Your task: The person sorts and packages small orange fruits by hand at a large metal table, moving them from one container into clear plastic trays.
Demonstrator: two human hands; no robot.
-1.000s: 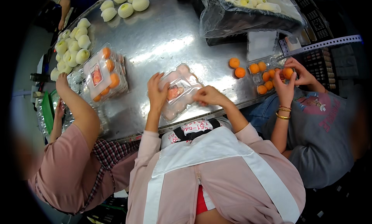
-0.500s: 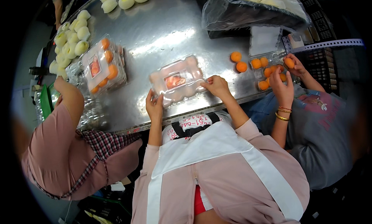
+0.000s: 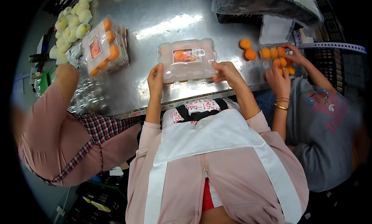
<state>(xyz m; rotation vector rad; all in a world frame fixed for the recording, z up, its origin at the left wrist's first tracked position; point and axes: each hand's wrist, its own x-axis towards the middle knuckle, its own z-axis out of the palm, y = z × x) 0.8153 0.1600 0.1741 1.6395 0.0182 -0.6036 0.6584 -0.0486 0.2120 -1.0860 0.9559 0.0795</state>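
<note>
A clear plastic clamshell box (image 3: 187, 69) with a picture label on its lid is in front of me at the metal table (image 3: 135, 96). A pale layer shows beneath the lid, and a bit of orange shows along the near edge; most of the contents are hidden. My left hand (image 3: 155, 80) grips the box's near left corner, thumb and fingers closed. At its right side, my right hand (image 3: 228, 73) pinches the edge. Farther left is a stack of similar boxes (image 3: 101, 49), with orange fruits visible inside.
Left, a co-worker's arm (image 3: 50, 111) reaches over near clear trays (image 3: 87, 98). Net-wrapped pale fruits (image 3: 71, 28) lie behind. Right, another person's hand (image 3: 279, 82) is at a tray of orange fruits (image 3: 273, 52); two loose oranges (image 3: 248, 49) lie beside it. A plastic-lined crate (image 3: 267, 7) stands at the back.
The tilted box now sits square to me, its right side swung nearer. The right-hand person has lowered a held orange to the tray. My view has shifted slightly.
</note>
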